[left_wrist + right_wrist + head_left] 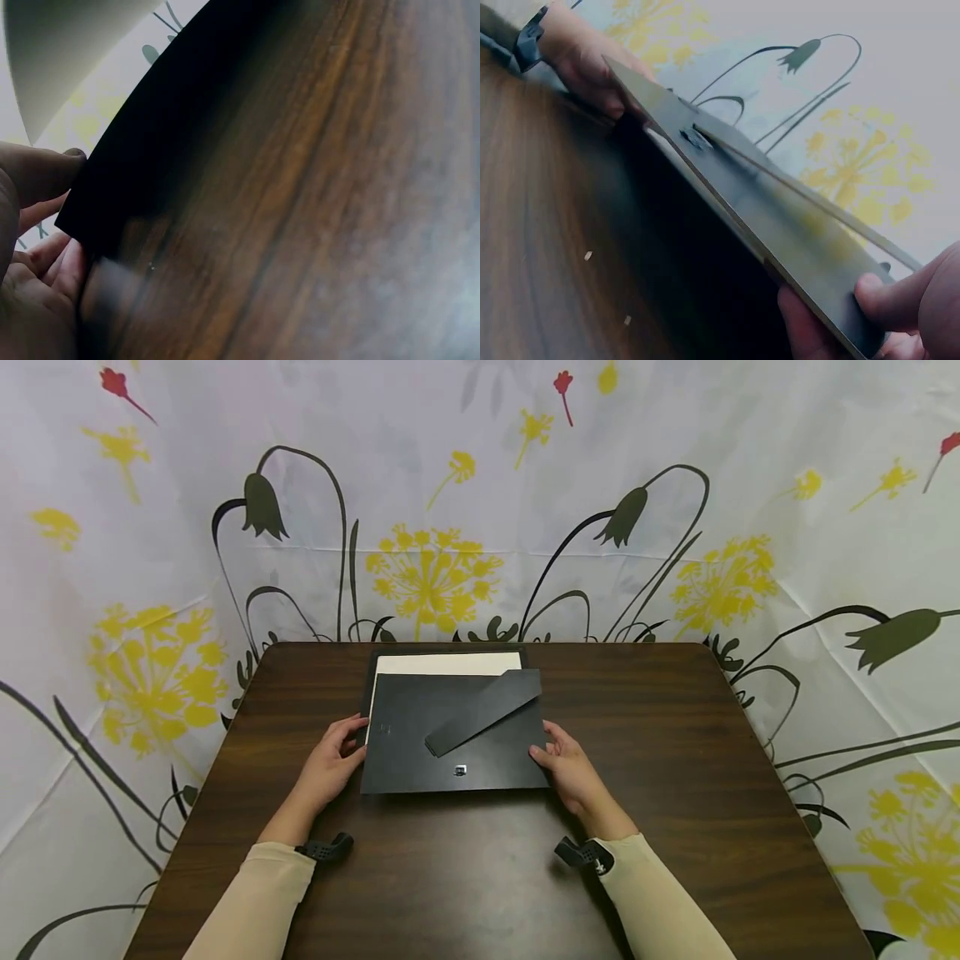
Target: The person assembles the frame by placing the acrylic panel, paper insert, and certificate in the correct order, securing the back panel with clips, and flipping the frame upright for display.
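Observation:
A dark picture-frame backing board [405, 727], slightly raised at the front, lies over a dark picture frame [450, 649]. Its folded easel leg [483, 714] crosses it diagonally, and a small silver clip [460, 770] sits near the front edge. Between board and frame, a strip of cream sheet [450, 664] shows at the back. My right hand [564, 762] pinches the board's right edge, thumb on top and fingers beneath. At the opposite side, my left hand [327, 766] grips the board's left edge, its fingertips beside the frame; the board partly hides their contact.
Everything rests on a brown wood-grain table [645, 760]. Two tiny pale specks [588, 256] show on its surface in the right wrist view. A white curtain [555, 510] with printed flowers hangs behind and around the table. Dark bands [325, 848] circle both wrists.

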Demonstrator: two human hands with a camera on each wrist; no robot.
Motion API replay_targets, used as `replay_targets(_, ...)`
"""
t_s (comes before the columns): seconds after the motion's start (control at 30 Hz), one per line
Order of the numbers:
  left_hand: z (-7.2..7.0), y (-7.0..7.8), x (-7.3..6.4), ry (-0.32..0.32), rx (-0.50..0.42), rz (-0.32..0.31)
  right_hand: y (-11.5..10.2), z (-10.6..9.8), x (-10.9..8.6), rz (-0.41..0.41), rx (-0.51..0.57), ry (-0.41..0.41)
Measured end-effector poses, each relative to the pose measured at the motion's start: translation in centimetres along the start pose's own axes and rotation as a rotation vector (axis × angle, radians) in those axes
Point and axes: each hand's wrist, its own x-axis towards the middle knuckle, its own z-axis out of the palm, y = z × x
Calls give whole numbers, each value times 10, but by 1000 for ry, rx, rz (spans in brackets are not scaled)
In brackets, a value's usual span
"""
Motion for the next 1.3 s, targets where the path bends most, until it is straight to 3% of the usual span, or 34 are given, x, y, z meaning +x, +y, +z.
replay_targets(0.13,1,1,0,-12,-23,-34,-9,5,9,-34,31,44)
replay_targets(0.23,1,2,-1,-9,-29,-56,-17,10,17,-71,-16,125)
replay_targets(0.37,0,1,-1,0,-61,-49,-24,19,30,-94,-33,164)
replay_targets(0.53,0,-2,-2,-10,-88,-44,-24,31,42,-112,-29,168)
replay_targets(0.83,-3,2,-4,10,-215,-102,-22,51,52,-75,-38,141)
replay_targets(1.03,-5,4,-3,14,-209,-122,-26,54,57,-50,-68,162)
replay_targets(1.13,-6,4,-3,9,-211,-125,-27,55,57,-33,-103,172)
replay_targets(1.3,-8,3,-4,12,-208,-112,-28,59,57,-38,-261,230)
